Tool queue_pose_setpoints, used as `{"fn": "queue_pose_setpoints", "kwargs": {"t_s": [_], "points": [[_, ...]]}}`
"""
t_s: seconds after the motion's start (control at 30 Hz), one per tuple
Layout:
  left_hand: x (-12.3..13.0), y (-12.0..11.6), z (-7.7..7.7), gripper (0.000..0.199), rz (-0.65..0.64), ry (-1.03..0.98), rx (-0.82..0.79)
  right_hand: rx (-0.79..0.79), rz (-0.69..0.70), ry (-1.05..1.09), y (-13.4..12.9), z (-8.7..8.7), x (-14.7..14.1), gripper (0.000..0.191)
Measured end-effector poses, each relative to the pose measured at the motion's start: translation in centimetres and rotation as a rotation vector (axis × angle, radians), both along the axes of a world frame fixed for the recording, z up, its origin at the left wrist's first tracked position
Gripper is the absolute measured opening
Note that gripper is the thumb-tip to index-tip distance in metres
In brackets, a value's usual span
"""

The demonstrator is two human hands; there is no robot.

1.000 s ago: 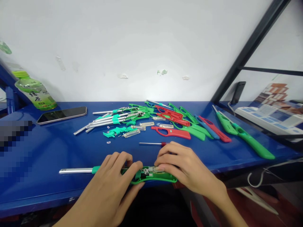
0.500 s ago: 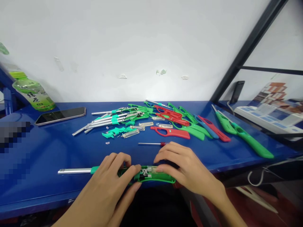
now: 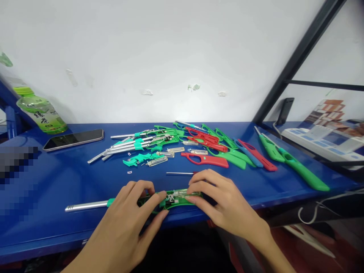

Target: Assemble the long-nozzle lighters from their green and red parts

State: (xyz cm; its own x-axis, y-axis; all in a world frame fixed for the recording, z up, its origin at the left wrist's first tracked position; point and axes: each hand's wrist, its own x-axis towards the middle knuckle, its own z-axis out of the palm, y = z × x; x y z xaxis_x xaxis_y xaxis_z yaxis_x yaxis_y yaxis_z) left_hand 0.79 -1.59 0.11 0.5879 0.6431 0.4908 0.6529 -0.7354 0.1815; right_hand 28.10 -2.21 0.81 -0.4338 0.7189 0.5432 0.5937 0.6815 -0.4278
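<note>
An opened green utility lighter point(image 3: 181, 204) lies along the front of the blue table, its inner parts facing up and its silver barrel point(image 3: 87, 206) pointing left. My left hand point(image 3: 133, 216) is closed around its middle, thumb on the near side and fingers over the top. At the lighter's right end, my right hand point(image 3: 218, 199) grips a clear fuel tank point(image 3: 182, 193) between thumb and fingers, partly hiding it. A bent wire spring point(image 3: 170, 198) shows between the two hands. Just beyond my right hand lies a screwdriver point(image 3: 179, 173), its red handle mostly covered.
Behind are silver barrels point(image 3: 125, 146), loose fuel tanks point(image 3: 157, 161), and red point(image 3: 210, 159) and green handle shells. Two green lighters point(image 3: 304, 168) lie right. A phone point(image 3: 74, 139) and a drink bottle point(image 3: 41, 112) stand at the left. The table's edge point(image 3: 42, 242) runs close in front.
The lighter's right end has swung slightly away from me, and its barrel tip has shifted left and down. More of the clear tank shows. Both hands moved slightly with it.
</note>
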Motion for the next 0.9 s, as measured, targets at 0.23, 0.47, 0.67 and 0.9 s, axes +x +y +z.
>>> {"fn": "queue_pose_setpoints", "kwargs": {"t_s": [0.23, 0.47, 0.67, 0.9], "points": [[0.11, 0.05, -0.21, 0.024, 0.021, -0.059, 0.011, -0.047, 0.003, 0.006, 0.05, 0.09, 0.06, 0.006], [-0.07, -0.05, -0.38, 0.021, 0.019, -0.079, 0.011, -0.047, -0.006, -0.036, 0.18, 0.14, 0.09, 0.017], [-0.01, -0.07, -0.34, 0.023, 0.027, -0.071, -0.024, -0.055, -0.004, -0.020, 0.16, -0.02, 0.18, 0.016], [0.03, -0.07, -0.29, 0.023, 0.020, -0.085, -0.026, -0.108, -0.004, -0.013, 0.06, 0.43, 0.07, 0.020]]}}
